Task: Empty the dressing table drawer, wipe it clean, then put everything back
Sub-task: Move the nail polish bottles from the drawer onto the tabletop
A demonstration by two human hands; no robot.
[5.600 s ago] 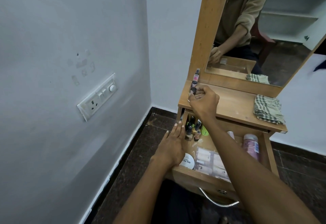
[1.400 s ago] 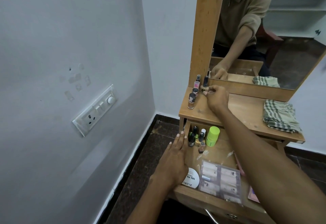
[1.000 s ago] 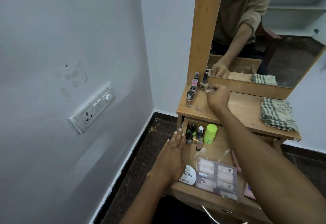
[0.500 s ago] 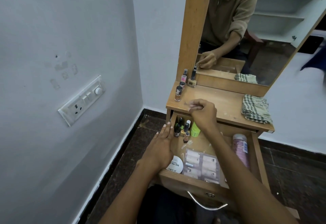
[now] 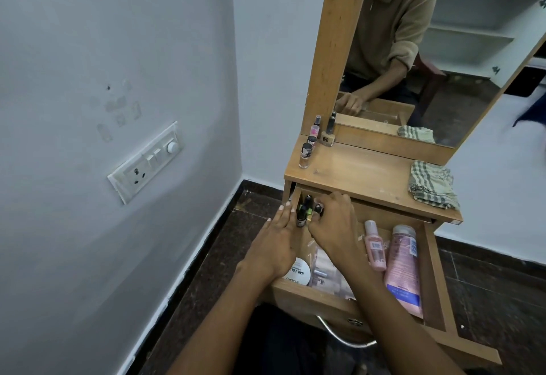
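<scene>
Wooden tabletop [image 5: 363,173] holds 4 bottles [image 5: 310,144] and cloth [image 5: 432,188].

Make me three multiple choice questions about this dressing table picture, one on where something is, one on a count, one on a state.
1. Where does the checked cloth lie?
A. in the drawer
B. on the tabletop's right end
C. on the floor

2. How many small bottles stand on the tabletop?
A. four
B. one
C. eight

3. The drawer is:
A. shut
B. taken out
C. pulled open, things inside

Answers: 1 B, the cloth sits at the top's right end. 2 A, four stand near the mirror's left corner. 3 C, pink bottles lie inside, and the right hand reaches in.
</scene>
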